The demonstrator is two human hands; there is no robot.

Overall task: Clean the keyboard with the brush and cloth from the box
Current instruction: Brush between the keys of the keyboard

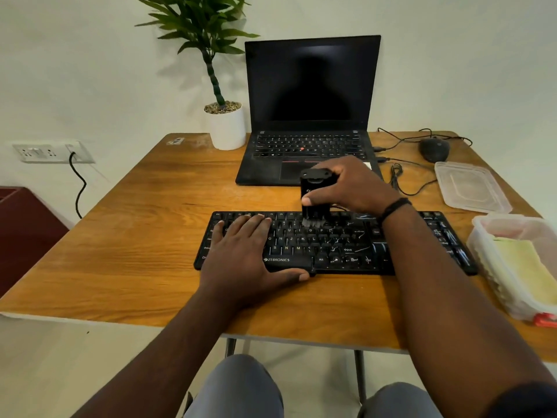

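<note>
Your left hand [244, 251] lies flat on the left half of the keyboard [334, 244], fingers straight and together over the keys, thumb stretched along the front edge by the space bar. It presses rather than grips.

Your right hand [351, 184] holds the brush [313, 196], a black block held upright. The thumb sits on its near face and the fingers wrap over the top and far side. The pale bristles point down and touch the upper key rows near the middle of the keyboard, just beside your left fingertips. A dark band circles your right wrist.

The keyboard lies across the table [135, 230] in front of you, long side left to right, with white scratch-like marks on its right half.

At 3 o'clock from the keyboard, at the table's right edge, stands the box [482, 236], clear plastic and open, touching or nearly touching the keyboard's end. The yellow cloth [524, 270] lies folded inside it. The lid [470, 187] rests flat on the table at about 2 o'clock, apart from the box.

At 12 o'clock sits an open laptop [310, 113] with a dark screen. A potted plant [224, 116] stands just left of it, at 11 o'clock. A mouse [434, 149] lies at 1 o'clock, its cable looping toward the laptop.
</note>
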